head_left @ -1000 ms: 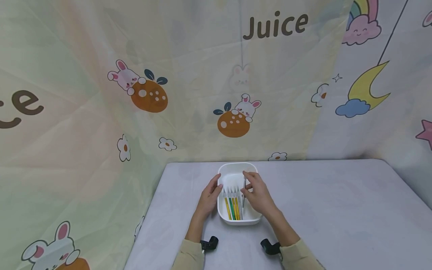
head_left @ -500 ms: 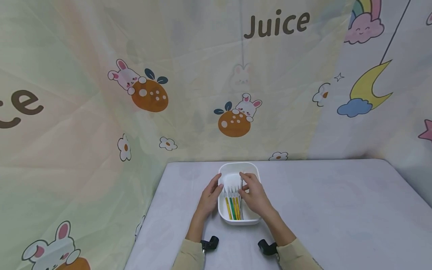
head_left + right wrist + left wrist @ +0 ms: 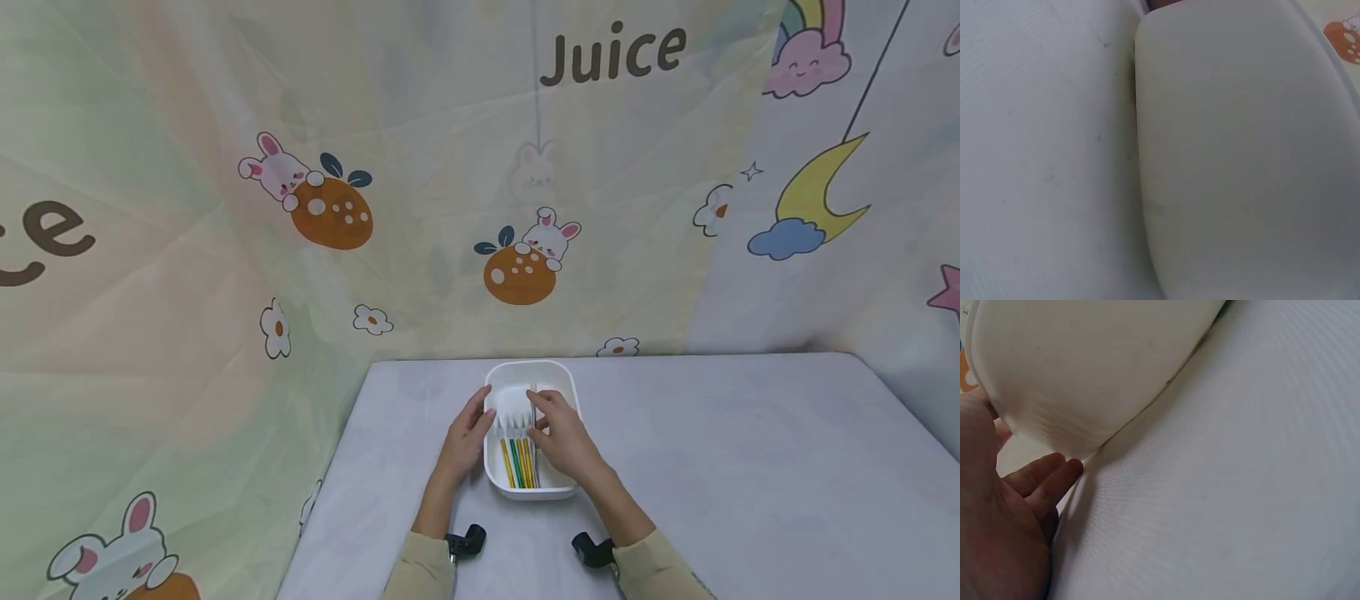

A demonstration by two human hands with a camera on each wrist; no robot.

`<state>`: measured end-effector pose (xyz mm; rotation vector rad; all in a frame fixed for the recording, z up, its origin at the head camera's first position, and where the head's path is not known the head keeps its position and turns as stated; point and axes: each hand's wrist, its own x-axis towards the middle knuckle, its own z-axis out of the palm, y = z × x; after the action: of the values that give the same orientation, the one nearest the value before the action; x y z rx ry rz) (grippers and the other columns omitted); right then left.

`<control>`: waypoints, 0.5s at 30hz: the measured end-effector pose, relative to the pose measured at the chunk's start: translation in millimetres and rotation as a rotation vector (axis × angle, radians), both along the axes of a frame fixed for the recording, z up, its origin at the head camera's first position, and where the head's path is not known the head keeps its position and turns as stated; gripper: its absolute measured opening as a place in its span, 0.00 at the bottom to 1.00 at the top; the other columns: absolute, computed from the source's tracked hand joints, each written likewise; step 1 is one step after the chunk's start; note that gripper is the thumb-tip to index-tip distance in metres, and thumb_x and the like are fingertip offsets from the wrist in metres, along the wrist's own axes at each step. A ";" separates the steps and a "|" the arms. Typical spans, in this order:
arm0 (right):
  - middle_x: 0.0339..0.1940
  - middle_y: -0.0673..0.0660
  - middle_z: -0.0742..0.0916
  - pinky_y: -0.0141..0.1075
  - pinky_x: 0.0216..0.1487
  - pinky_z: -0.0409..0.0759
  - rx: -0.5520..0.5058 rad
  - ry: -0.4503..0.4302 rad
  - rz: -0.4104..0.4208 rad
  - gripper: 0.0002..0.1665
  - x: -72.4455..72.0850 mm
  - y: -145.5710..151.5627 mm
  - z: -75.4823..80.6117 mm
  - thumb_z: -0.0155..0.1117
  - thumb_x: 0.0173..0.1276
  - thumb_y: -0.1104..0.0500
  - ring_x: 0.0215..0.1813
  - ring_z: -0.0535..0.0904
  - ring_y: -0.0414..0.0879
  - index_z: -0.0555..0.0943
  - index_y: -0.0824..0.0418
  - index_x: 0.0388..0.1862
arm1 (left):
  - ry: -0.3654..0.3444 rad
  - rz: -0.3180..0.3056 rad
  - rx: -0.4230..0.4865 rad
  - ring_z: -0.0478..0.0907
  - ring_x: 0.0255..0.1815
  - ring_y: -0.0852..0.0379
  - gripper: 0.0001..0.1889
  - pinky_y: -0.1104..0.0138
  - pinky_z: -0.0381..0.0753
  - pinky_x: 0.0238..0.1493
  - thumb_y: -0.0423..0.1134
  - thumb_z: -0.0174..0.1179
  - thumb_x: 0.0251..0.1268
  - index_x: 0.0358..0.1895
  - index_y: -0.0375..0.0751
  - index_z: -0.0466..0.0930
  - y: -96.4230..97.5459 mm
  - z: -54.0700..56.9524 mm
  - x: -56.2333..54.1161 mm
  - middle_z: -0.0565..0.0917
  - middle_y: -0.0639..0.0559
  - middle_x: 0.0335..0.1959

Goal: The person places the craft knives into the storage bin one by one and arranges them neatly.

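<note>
On the table, a white rounded tray (image 3: 525, 493) holds several forks (image 3: 517, 462) laid side by side, with yellow, green and silver handles and their pale prongs pointing away. My left hand (image 3: 462, 442) rests at the tray's left side, thumb at the rim; in the left wrist view its fingers (image 3: 1054, 484) lie fairly straight by the outer wall. Over the inside of the tray, my right hand (image 3: 564, 437) pinches a slim silver fork (image 3: 535, 406) between thumb and fingers, at the right end of the row. Its lower part overlaps the row.
The table (image 3: 735, 467) has a pale cloth and extends to the right of the tray. A printed curtain (image 3: 435, 275) with rabbits and oranges hangs behind its far edge. Black wrist mounts (image 3: 467, 542) sit by both sleeves.
My right hand has moved left with the silver fork, bringing it against the row, and slightly nearer to me. The left hand and the tray have stayed in place.
</note>
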<state>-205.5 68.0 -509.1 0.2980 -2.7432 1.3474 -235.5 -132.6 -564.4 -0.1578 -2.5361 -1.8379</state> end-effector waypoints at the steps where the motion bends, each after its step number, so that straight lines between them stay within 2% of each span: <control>1: 0.69 0.63 0.78 0.30 0.40 0.89 0.004 -0.004 0.000 0.40 0.0 -0.2 -0.4 0.73 0.65 0.71 0.47 0.86 0.46 0.73 0.62 0.76 | 0.002 -0.002 -0.001 0.62 0.83 0.49 0.25 0.49 0.63 0.81 0.52 0.53 0.81 0.77 0.71 0.67 0.0 -0.1 0.1 0.65 0.61 0.81; 11: 0.69 0.62 0.79 0.30 0.40 0.89 0.042 -0.035 0.012 0.40 -1.7 -1.9 -1.1 0.74 0.64 0.70 0.45 0.85 0.44 0.73 0.63 0.75 | 0.011 -0.013 0.003 0.61 0.83 0.48 0.25 0.47 0.62 0.81 0.51 0.53 0.82 0.78 0.66 0.66 -1.0 -0.8 0.5 0.65 0.60 0.81; 15: 0.67 0.62 0.80 0.31 0.41 0.89 0.069 -0.040 0.020 0.40 -1.4 -1.3 -0.1 0.75 0.62 0.70 0.43 0.84 0.42 0.75 0.62 0.74 | 0.013 -0.014 0.005 0.61 0.83 0.49 0.25 0.47 0.62 0.81 0.51 0.53 0.82 0.78 0.67 0.67 -0.4 -1.1 0.0 0.65 0.61 0.81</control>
<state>-206.9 66.7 -509.2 0.3069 -2.8316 1.2795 -235.5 -133.0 -565.5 -0.1875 -2.5281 -1.8420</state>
